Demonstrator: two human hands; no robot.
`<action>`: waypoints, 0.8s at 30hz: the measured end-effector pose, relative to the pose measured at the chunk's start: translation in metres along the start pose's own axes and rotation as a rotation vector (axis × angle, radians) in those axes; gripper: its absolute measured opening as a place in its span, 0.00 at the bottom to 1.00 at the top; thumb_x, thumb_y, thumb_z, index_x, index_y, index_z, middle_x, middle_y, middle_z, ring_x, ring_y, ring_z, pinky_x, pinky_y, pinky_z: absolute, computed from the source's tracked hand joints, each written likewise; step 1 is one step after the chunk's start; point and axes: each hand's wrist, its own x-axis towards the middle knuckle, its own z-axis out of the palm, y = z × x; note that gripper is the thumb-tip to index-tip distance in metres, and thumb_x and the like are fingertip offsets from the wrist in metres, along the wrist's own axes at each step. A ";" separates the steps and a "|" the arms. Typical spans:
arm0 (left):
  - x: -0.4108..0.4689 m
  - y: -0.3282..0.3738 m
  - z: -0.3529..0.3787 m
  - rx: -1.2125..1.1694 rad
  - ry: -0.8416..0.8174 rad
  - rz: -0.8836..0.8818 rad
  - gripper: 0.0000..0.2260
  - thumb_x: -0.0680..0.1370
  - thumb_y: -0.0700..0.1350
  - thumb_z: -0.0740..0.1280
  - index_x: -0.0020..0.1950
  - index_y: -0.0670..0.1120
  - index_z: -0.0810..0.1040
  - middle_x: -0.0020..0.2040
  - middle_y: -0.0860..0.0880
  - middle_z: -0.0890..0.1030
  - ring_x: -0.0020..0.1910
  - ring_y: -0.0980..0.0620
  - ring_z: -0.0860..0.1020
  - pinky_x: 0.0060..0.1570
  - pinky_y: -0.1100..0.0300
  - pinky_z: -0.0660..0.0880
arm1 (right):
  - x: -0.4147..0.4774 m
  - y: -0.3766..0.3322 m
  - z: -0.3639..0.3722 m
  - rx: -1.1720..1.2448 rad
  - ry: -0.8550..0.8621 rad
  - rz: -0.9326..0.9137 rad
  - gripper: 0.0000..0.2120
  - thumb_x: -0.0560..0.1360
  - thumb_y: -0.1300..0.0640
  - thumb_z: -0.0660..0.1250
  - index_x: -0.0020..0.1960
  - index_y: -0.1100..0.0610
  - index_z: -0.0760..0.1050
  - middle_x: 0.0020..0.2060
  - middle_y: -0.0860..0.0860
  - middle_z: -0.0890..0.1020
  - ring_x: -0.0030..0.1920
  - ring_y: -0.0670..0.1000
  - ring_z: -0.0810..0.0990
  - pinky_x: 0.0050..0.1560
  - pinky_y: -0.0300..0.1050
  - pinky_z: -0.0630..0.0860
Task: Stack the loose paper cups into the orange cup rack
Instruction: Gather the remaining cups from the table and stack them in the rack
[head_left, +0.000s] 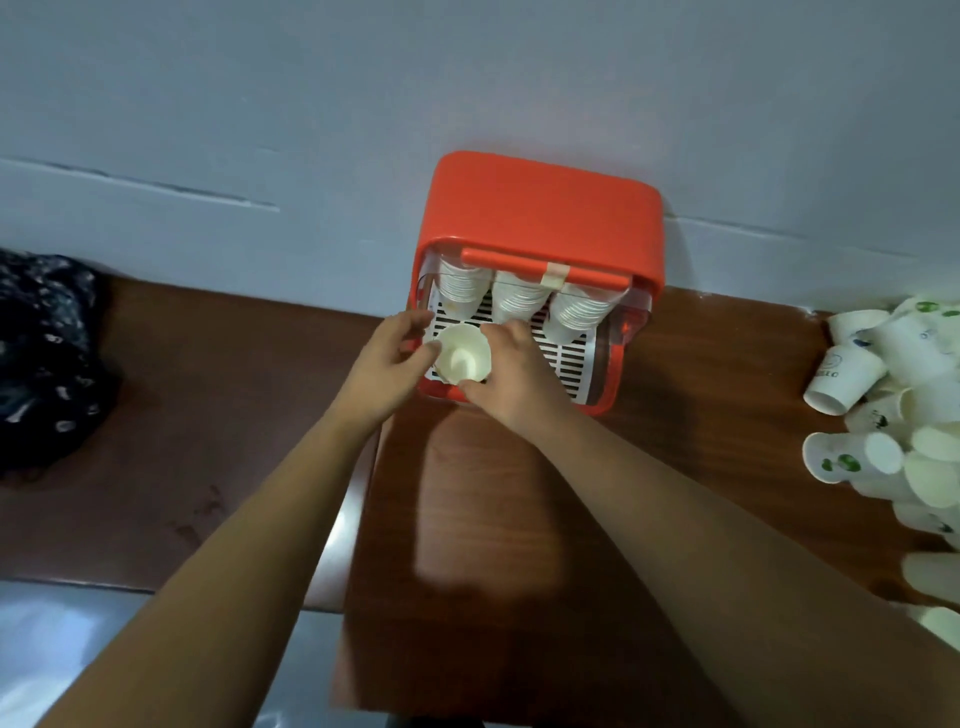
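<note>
Far left of the bench (493, 519): a dark patterned bag (47, 353), well apart from the work and not involved.

Left hand (395, 358) was at the front left corner of the orange cup rack (540, 213). Its fingers were loosely bent, and one fingertip touched the left rim of a paper cup (462, 358) without closing round it. Judged to be steadying the cup, not carrying it.

The cup lay between the two hands, over the front of the rack's white slotted tray (561, 358), with its open mouth turned up toward the camera. It sat in front of the left stack (460, 286).

Right hand (514, 374) gripped the cup from the right, thumb under the near rim and fingers curled over the far side. Judged to be the carrying hand, turning the cup to match the stacks.

Under the rack's lid hung three nested stacks: the left one, a middle stack (519, 299) and a right stack (576, 312). All leaned forward, presumably so a new cup slips on from the front.

Far right: a pile of loose cups (893, 415) lay on the bench within the right arm's reach, so much of the task remained.
</note>
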 end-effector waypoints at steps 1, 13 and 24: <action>0.003 -0.003 -0.001 0.016 -0.061 0.021 0.19 0.78 0.45 0.69 0.69 0.46 0.74 0.64 0.48 0.76 0.61 0.54 0.77 0.58 0.67 0.74 | 0.002 0.002 0.004 0.005 -0.025 0.003 0.29 0.69 0.52 0.74 0.66 0.60 0.72 0.58 0.56 0.73 0.57 0.58 0.75 0.57 0.54 0.74; 0.011 -0.010 -0.010 0.453 -0.155 0.253 0.29 0.73 0.42 0.75 0.72 0.41 0.71 0.69 0.42 0.73 0.68 0.45 0.71 0.66 0.63 0.62 | 0.010 0.005 0.015 0.093 -0.055 0.056 0.28 0.73 0.55 0.73 0.70 0.54 0.69 0.61 0.52 0.79 0.61 0.52 0.77 0.57 0.47 0.74; -0.040 0.031 0.057 0.284 -0.229 0.305 0.14 0.77 0.46 0.69 0.62 0.45 0.75 0.55 0.49 0.76 0.54 0.52 0.77 0.55 0.52 0.77 | -0.110 0.103 -0.090 0.009 0.114 0.319 0.24 0.76 0.52 0.70 0.70 0.56 0.70 0.64 0.53 0.74 0.64 0.50 0.74 0.63 0.43 0.71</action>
